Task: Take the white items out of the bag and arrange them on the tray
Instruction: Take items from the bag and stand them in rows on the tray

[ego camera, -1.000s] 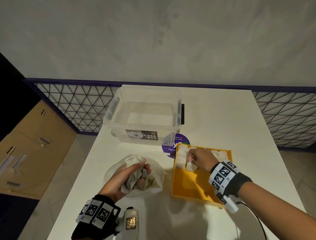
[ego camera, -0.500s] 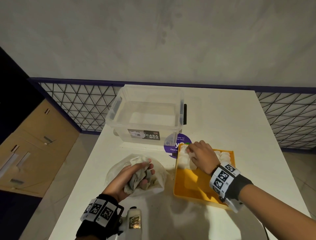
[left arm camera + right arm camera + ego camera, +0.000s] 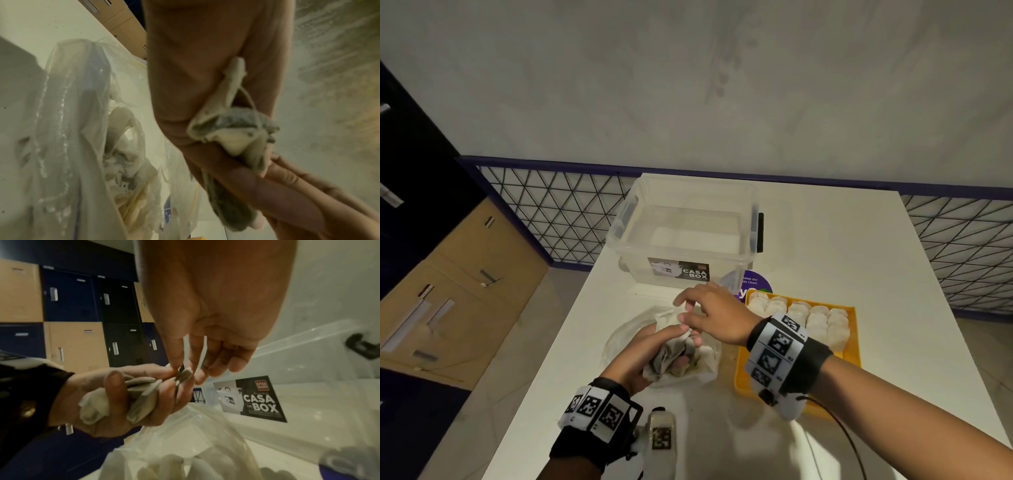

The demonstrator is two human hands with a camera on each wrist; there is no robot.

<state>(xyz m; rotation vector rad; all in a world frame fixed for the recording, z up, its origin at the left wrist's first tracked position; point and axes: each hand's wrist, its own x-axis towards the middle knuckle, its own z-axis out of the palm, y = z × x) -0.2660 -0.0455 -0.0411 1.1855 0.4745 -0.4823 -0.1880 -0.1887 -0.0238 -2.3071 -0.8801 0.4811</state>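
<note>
Two hands meet over the bag [image 3: 619, 337] on the desk [image 3: 825, 246]. My left hand [image 3: 650, 356] is palm up, fingers curled round a bunch of white packets [image 3: 664, 358]; wrist view shows the same bunch [image 3: 115, 400] wedged between thumb and fingers. My right hand [image 3: 714, 317] sits right above it, palm down, thumb and forefinger pinching the top corner of one packet [image 3: 185, 374] at my left fingertips; the other fingers hang loosely.

Key relation: the packet I want lies just below and slightly left of my right fingertips, touching them, and my left hand's grip is still on its lower part. Its long axis runs roughly from my left palm out toward those fingertips, so I judge the pull should go up and away along that line. Right hand is the nearer one to the tray [image 3: 854, 359], which lies to its right, just beside the bag.

Tray's far end already carries rows of packets [image 3: 815, 318]; the near part is bare yellow, so the next spot is probably there. More packets remain in the bag [image 3: 121, 164]. Clear box [image 3: 688, 222] stands beyond both hands.

Risk, as I see it: a string [image 3: 249, 99] trails off one packet and could drag a neighbour out.
</note>
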